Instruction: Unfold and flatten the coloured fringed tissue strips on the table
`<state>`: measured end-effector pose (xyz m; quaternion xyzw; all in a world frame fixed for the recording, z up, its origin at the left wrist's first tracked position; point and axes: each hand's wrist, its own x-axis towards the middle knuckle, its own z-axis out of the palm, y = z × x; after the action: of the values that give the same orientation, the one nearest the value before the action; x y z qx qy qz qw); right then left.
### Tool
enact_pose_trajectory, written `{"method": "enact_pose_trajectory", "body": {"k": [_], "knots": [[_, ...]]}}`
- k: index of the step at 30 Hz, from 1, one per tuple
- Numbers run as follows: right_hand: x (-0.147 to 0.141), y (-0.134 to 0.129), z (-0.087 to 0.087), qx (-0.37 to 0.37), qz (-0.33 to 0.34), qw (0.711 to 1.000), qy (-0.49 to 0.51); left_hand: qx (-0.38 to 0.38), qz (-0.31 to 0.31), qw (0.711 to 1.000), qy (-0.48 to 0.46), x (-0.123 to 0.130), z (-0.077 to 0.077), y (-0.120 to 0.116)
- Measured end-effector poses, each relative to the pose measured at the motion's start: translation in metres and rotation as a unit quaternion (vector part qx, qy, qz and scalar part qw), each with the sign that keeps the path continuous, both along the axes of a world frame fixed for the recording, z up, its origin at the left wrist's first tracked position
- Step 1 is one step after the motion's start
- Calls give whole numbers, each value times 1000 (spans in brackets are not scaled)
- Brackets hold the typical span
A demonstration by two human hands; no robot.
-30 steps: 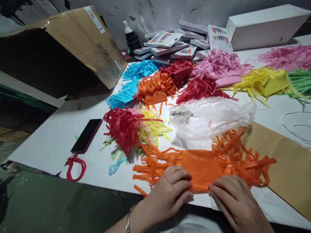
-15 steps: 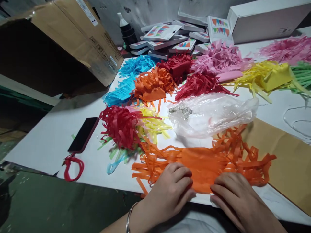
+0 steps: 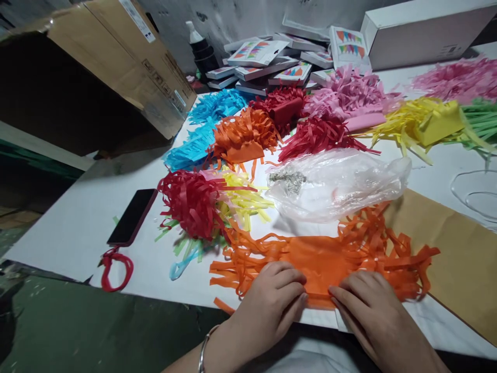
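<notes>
Far upper left of the frame there's a big cardboard box (image 3: 124, 57) tipped with its dark open side facing left. Below it, left side, a phone (image 3: 132, 217) lies on the white table (image 3: 73, 217), with a red cord loop (image 3: 117, 272) at its near end. Then a red fringe bunch (image 3: 190, 204) sits left of centre, with pale yellow strips (image 3: 244, 199) right beside it.

Bottom centre is the left hand (image 3: 272, 298), fingers curled and nearly closed, thumb and fingertips pinching the near edge of the orange fringed paper (image 3: 322, 264). That paper lies flat-ish at lower centre, its plain middle part just beyond and between the two hands, fringe spreading out both sides past them. The right hand (image 3: 375, 311) is pretty much a mirror: fingers bent and close together, tips pinching the same near edge.

Above the paper there's a crumpled clear plastic bag (image 3: 345, 184), and a brown sheet (image 3: 458, 264) runs along the lower right.

Compared to half a second ago, the right fingertips are a bit further in on the paper and closer to the left ones, and a narrow folded band now shows along the near edge between them.
</notes>
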<state>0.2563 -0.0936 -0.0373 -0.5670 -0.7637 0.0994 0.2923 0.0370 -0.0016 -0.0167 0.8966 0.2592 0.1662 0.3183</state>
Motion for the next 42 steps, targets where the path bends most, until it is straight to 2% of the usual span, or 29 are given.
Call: {"method": "enact_pose_trajectory", "body": {"k": [4, 9, 14, 19, 24, 26, 28, 30, 33, 35, 37, 40, 42], "knots": [[1, 0, -7, 49, -15, 998, -39, -20, 5, 1000, 19, -1, 4, -1], [2, 4, -7, 81, 26, 996, -36, -18, -7, 997, 69, 0, 7, -1], [6, 21, -7, 49, -51, 997, -26, -32, 37, 987, 153, 10, 12, 20], [11, 46, -11, -7, -111, 986, -124, -23, 100, 966, 237, 29, 13, 48], [7, 55, -4, 34, -158, 971, -178, -31, 107, 963, 247, 36, 11, 58], [4, 50, -1, 80, -141, 974, -159, -41, 103, 963, 244, 35, 11, 62], [0, 44, -1, 114, -87, 982, -120, -54, 97, 965, 239, 35, 11, 66], [-3, 39, -4, 116, -32, 988, -99, -65, 92, 966, 235, 34, 12, 70], [-4, 37, -11, 112, -7, 987, -113, -67, 106, 965, 229, 32, 12, 68], [-3, 39, -12, 115, -9, 988, -106, -32, 136, 967, 215, 29, 13, 59], [-3, 40, -11, 101, -28, 991, -85, 61, 146, 973, 167, 25, 12, 46], [-7, 42, -7, 84, -53, 995, -30, 205, 87, 971, 88, 21, 6, 29], [-11, 43, -5, 96, -45, 994, -15, 235, 53, 968, 67, 20, -2, 23]]}}
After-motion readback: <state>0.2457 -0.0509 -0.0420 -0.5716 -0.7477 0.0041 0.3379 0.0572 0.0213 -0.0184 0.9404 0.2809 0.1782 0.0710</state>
